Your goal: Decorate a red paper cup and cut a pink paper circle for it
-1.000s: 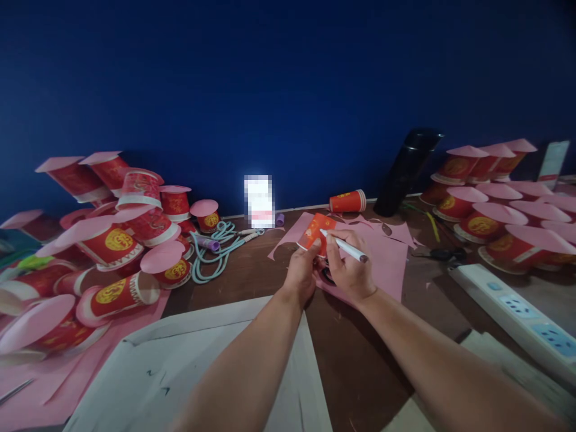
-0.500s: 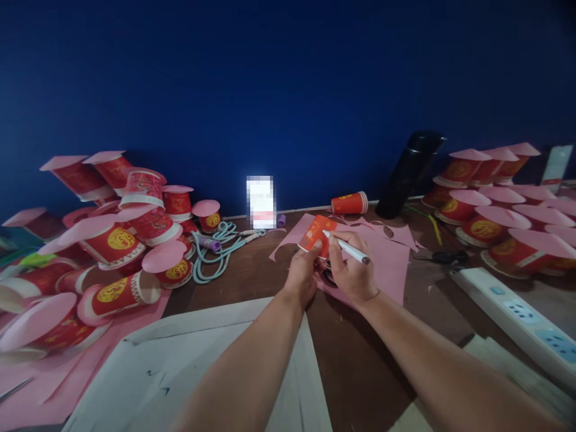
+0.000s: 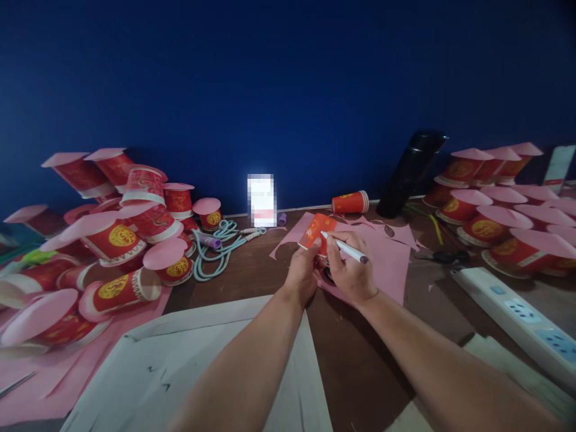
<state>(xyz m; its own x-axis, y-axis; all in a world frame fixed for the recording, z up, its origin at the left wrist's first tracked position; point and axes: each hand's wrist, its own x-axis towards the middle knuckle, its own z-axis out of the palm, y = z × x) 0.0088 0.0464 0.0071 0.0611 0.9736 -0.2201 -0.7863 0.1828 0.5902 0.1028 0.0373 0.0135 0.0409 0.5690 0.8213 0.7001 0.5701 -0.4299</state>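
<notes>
Left hand (image 3: 301, 275): mid-frame, fingers closed on an orange-red paper cup (image 3: 315, 233) with gold print, thumb along its near side.
Right hand (image 3: 354, 270): just beside the other, fingers pinched round a slim white marker (image 3: 348, 249) with a dark end; its tip is at the cup's side, though I can't tell from here whether it touches.
Cup: in the centre of the frame, tilted, over a cut pink paper sheet (image 3: 390, 267).
Under the hands: a dark loop, mostly hidden, on the pink sheet.
Behind: a stack of red-orange paper cups (image 3: 348, 202) on its side; right of it, a leaning black bottle (image 3: 408, 177).
Left of frame: a jumble of red cups with pink paper discs (image 3: 116, 240), some tipped over, and a coiled pale-blue cord (image 3: 211, 274) near them.
Right of frame: more disc-topped red cups (image 3: 486, 229), mostly in rows, above a white power strip (image 3: 495, 295).
Lower left: a large white sheet (image 3: 180, 354) with small dark marks, partly under the left forearm.
Top: a plain deep-blue wall (image 3: 279, 90).
</notes>
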